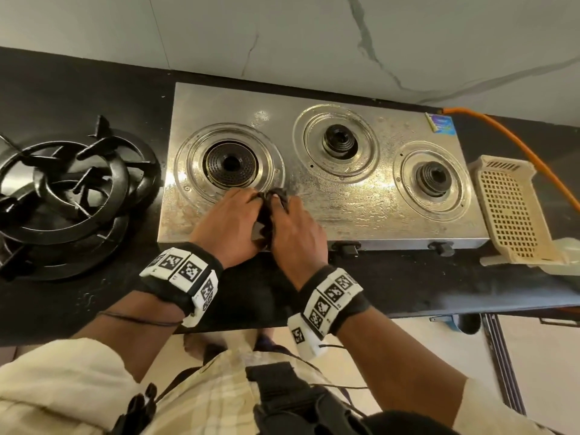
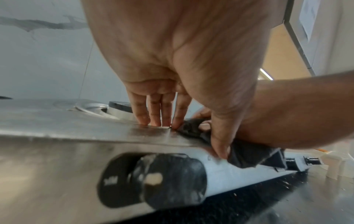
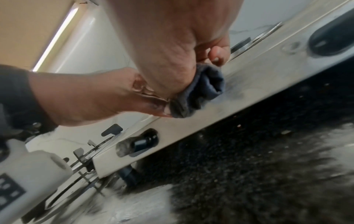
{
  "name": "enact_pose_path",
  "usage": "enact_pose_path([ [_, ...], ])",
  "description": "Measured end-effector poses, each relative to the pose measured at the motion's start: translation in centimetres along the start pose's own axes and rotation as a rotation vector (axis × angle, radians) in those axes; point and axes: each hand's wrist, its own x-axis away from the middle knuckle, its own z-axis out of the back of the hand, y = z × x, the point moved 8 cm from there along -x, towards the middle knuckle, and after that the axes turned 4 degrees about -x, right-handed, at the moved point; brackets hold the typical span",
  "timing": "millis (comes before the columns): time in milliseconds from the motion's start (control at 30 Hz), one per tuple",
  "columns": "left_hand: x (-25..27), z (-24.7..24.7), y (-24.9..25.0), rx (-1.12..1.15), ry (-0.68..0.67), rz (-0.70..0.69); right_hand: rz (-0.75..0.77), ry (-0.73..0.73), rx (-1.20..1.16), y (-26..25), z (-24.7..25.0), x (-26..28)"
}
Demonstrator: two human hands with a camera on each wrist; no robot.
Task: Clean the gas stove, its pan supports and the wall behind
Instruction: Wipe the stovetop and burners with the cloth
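A steel three-burner gas stove (image 1: 345, 202) stands on a black counter, its top wet and streaked. Its burners are bare. The black pan supports (image 1: 72, 189) lie stacked on the counter to the left. Both hands meet at the stove's front edge, right of the left burner, around a bunched dark cloth (image 1: 266, 215). My left hand (image 1: 232, 215) pinches the cloth (image 2: 245, 154) with its thumb, fingertips on the steel. My right hand (image 1: 295, 224) grips the cloth (image 3: 201, 91) from the other side. The pale marble wall (image 1: 282, 36) rises behind.
Two black knobs (image 1: 346, 248) (image 1: 442, 248) stick out of the stove's front; a third knob (image 2: 168, 180) sits below my left wrist. A beige perforated plastic basket (image 1: 508, 211) lies right of the stove. An orange gas hose (image 1: 508, 136) runs behind it.
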Motion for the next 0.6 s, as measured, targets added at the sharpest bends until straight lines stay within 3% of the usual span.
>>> enact_pose_path([
  [100, -0.4, -0.3, -0.2, -0.024, -0.044, 0.023, -0.041, 0.03, -0.022, 3.6, 1.0, 0.7],
  [300, -1.0, -0.3, -0.5, -0.063, -0.077, 0.08, -0.33, 0.14, -0.024, 13.5, 4.5, 2.3],
  [400, -1.4, -0.3, -0.3, -0.073, -0.077, 0.097, -0.314, 0.114, -0.007, 12.4, 4.0, 1.9],
  [600, -2.4, -0.2, 1.0, -0.037, -0.047, 0.099, -0.017, 0.018, -0.036, 3.4, 0.5, 0.1],
])
